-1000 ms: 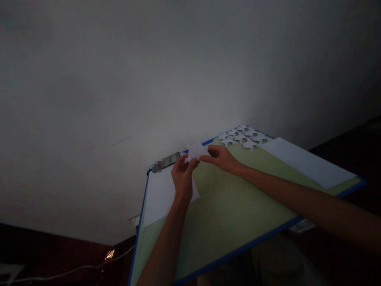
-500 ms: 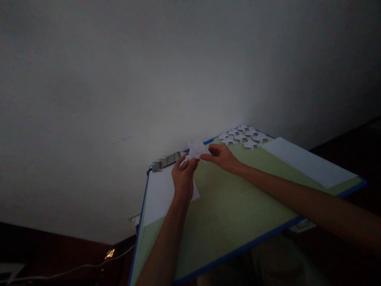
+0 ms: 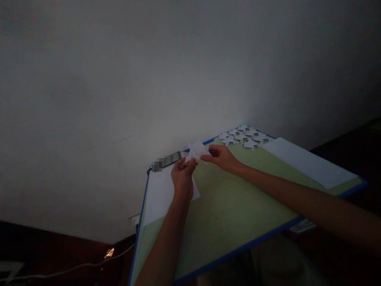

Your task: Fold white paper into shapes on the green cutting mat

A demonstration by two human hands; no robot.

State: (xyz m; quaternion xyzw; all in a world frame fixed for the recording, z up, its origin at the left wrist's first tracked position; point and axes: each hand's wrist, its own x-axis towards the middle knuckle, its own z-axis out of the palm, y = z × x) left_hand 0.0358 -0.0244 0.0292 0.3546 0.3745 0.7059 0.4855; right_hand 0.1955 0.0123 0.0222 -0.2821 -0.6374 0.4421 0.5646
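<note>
White folded paper [image 3: 200,148] sits between the two hands, seemingly raised above the green surface [image 3: 232,194] close to its far edge. It lies just beyond the left hand [image 3: 183,176], to that hand's far right, and directly left of the right hand [image 3: 223,158]; both touch it, so neither is clearly nearer. The left hand's thumb and curled fingers close on its near left part, while the right hand pinches its right corner, thumb on the near side. Its outline is too squat and pointed to show a sure long axis. Pointed folded pieces [image 3: 250,143] cluster at the far right corner.
</note>
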